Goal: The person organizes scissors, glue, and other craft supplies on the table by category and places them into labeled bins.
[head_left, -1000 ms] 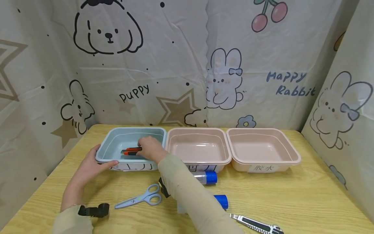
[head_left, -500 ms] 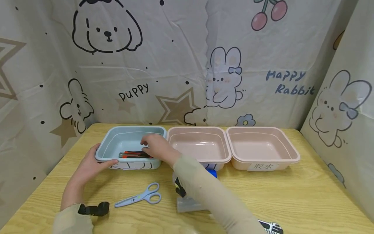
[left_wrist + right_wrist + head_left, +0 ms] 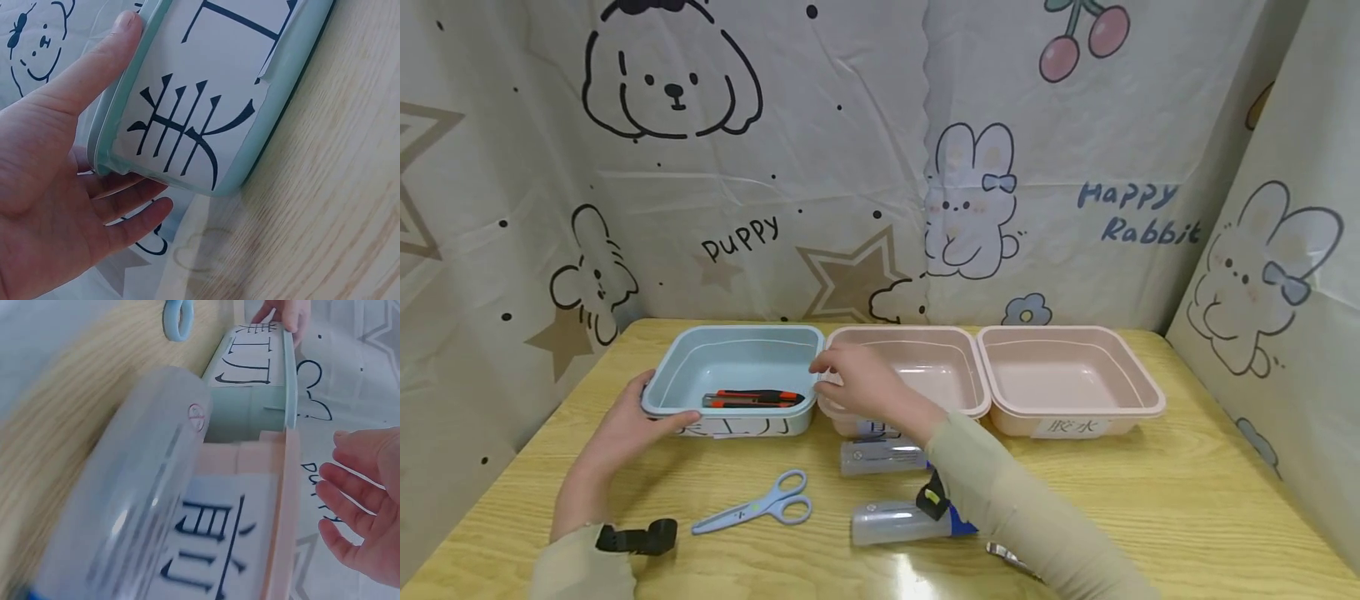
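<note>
My left hand [image 3: 625,429] holds the front left corner of the light-blue plastic bin [image 3: 658,375], its thumb on the front rim and its fingers around the side. The left wrist view shows this grip beside the bin's white label [image 3: 187,119]. Red-and-black utility knives [image 3: 752,398] lie in that bin along its front wall. My right hand [image 3: 868,382] hovers over the left part of the middle pink bin [image 3: 981,375], fingers loosely bent and holding nothing. In the right wrist view, the right hand [image 3: 369,500] is apart from the bins.
Another pink bin [image 3: 1153,400] stands at the right of the row. On the table lie blue scissors [image 3: 760,507] and two clear blue-capped bottles, one nearer the bins [image 3: 880,457], one nearer the front [image 3: 895,524]. A silver utility knife [image 3: 1011,558] is partly hidden under the right sleeve.
My right hand has let go of the red-and-black utility knives inside the blue bin and moved right, over the middle bin. The left hand has stayed on the bin's corner.
</note>
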A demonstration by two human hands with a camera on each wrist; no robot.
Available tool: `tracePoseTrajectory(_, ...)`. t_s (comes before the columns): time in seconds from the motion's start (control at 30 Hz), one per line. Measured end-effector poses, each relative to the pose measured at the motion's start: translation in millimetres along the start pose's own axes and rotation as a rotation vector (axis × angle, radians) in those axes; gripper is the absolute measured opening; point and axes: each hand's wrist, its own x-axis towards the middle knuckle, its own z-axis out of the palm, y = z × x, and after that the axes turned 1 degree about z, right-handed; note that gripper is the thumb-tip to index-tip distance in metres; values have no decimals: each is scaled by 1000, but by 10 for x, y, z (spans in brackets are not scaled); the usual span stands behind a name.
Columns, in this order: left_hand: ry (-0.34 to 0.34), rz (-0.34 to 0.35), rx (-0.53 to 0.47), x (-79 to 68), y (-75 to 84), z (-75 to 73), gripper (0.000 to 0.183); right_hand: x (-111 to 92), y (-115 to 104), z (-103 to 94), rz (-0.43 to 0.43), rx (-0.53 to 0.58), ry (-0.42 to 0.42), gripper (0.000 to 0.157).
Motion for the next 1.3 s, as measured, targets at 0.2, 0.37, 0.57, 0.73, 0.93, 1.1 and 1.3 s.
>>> tracePoseTrajectory(0.2,-17,-5,6,-2,27,6,106,-329,114,-102,-41,-1,71,18)
tracePoseTrajectory(0.37,-27,-11,2,-1,45,4,105,-662,220,-179,-11,17,86,18)
tracePoseTrajectory(0.57,-30,3,-8,2,47,-10,105,-1050,361,-291,50,14,56,17)
tracePoseTrajectory(0.73,-40,28,-21,9,47,-9,101,-1351,449,-362,113,0,20,17)
tracePoseTrajectory(0.93,-42,41,-35,-7,50,1,100,-1678,534,-436,131,-9,-6,12)
tracePoseTrajectory(1.1,-37,19,-28,-24,30,-3,104,-1932,602,-525,208,34,-134,13)
tracePoseTrajectory(1.3,-41,5,-33,-15,37,-15,106,-2207,668,-540,298,90,-254,21)
